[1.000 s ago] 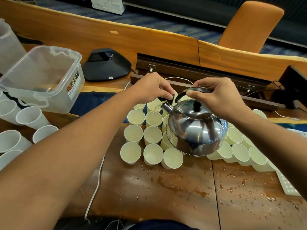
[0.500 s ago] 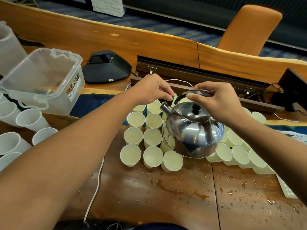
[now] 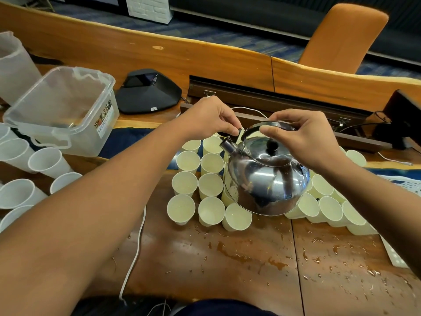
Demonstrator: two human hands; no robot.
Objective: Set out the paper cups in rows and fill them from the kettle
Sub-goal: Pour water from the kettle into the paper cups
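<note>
A shiny steel kettle (image 3: 266, 179) hangs over the rows of cream paper cups (image 3: 185, 161) on the wet wooden table (image 3: 227, 265). My right hand (image 3: 303, 137) grips its black arched handle from above. My left hand (image 3: 211, 119) pinches the small black spout cap at the kettle's spout, which points left toward the far cups. The kettle's body hides several cups in the middle rows. More cups (image 3: 330, 210) stand in rows to the right of the kettle.
A clear plastic tub (image 3: 61, 110) and several clear plastic cups (image 3: 45, 160) sit at the left. A black speaker device (image 3: 148, 92) lies behind. A white cable (image 3: 134, 254) runs down the table. Water drops cover the near surface. An orange chair (image 3: 341, 35) stands beyond.
The kettle has levelled out and risen slightly. My left hand stays pinched on the spout cap. My right hand still holds the handle.
</note>
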